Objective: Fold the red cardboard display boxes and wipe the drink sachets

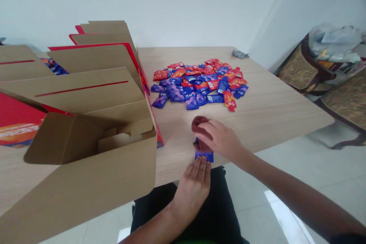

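Observation:
Close to the table's near edge, a blue packet (208, 157) lies flat, partly hidden by my hands. The outstretched fingers of my left hand (196, 179) press down on its near end. Just beyond, my right hand (220, 137) has its fingers closed around a reddish-brown, curled, cloth-like piece (197, 124); its exact kind is unclear. This piece covers the packet's far part. Farther back on the table is a loose pile of blue and red-orange packets (200, 84), with printed fronts and narrow spouts or tabs.
Left of my hands stands an open cardboard box (114, 175) with raised flaps. More red-and-brown boxes (97, 53) stand behind it. A small grey crumpled item (240, 54) lies at the table's far corner. Patterned chairs (300, 65) hold plastic bags (334, 40) at right.

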Available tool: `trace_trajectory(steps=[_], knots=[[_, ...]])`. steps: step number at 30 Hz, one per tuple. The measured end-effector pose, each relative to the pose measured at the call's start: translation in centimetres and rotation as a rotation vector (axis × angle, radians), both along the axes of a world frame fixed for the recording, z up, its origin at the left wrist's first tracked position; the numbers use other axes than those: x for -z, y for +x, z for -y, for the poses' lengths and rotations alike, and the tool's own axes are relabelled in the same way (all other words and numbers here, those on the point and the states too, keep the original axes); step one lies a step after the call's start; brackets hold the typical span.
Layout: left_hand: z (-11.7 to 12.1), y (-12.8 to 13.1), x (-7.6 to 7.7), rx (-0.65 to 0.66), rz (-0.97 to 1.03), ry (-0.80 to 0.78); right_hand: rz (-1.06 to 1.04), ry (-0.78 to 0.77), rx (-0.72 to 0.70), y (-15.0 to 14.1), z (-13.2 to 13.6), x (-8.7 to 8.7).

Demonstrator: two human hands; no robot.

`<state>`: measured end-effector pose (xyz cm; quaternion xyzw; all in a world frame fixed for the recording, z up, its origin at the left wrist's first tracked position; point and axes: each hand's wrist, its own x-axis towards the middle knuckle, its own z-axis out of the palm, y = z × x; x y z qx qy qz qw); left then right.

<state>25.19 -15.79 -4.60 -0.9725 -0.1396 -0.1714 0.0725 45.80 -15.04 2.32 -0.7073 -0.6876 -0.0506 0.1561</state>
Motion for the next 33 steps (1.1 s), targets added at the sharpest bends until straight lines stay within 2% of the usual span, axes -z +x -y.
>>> trace_trajectory(steps=[2, 4, 8, 10, 13, 15, 18, 21, 24, 27, 33], knots=[[0.0, 0.0, 0.0, -0.005, -0.005, -0.01, -0.009, -0.096, -0.105, -1.3, 1.4, 1.0], [0.0, 0.0, 0.0, 0.001, 0.002, -0.015, 0.001, -0.153, -0.142, -1.8, 1.6, 2.2], [0.0, -0.2, 0.1, 0.009, -0.001, -0.005, 0.037, -0.143, -0.077, 0.0, -1.1, 3.5], [0.0, -0.2, 0.1, 0.003, -0.028, 0.001, 0.074, -0.146, -0.029, 1.5, -2.9, 3.1], [0.0, -0.3, 0.1, 0.002, -0.06, -0.007, 0.119, -0.137, 0.037, 3.3, -4.5, 1.3], [-0.1, -0.3, 0.0, 0.007, -0.065, -0.012, 0.1, -0.074, 0.083, 3.5, -4.2, -0.1], [-0.1, -0.2, 0.0, 0.012, -0.052, -0.02, 0.005, 0.045, 0.111, 2.2, -1.9, -1.2], [-0.1, -0.2, -0.2, 0.003, -0.033, -0.035, -0.036, -0.031, -0.023, -0.2, 1.0, -0.2], [-0.1, -0.1, -0.3, 0.006, -0.033, -0.043, -0.023, -0.137, -0.11, -1.5, 2.1, 1.9], [-0.2, -0.2, -0.3, 0.025, -0.034, -0.04, -0.018, -0.143, -0.059, -0.8, 0.9, 3.1], [-0.1, -0.4, 0.0, 0.025, -0.058, -0.014, 0.075, -0.108, 0.026, 2.6, -3.1, 3.1]])
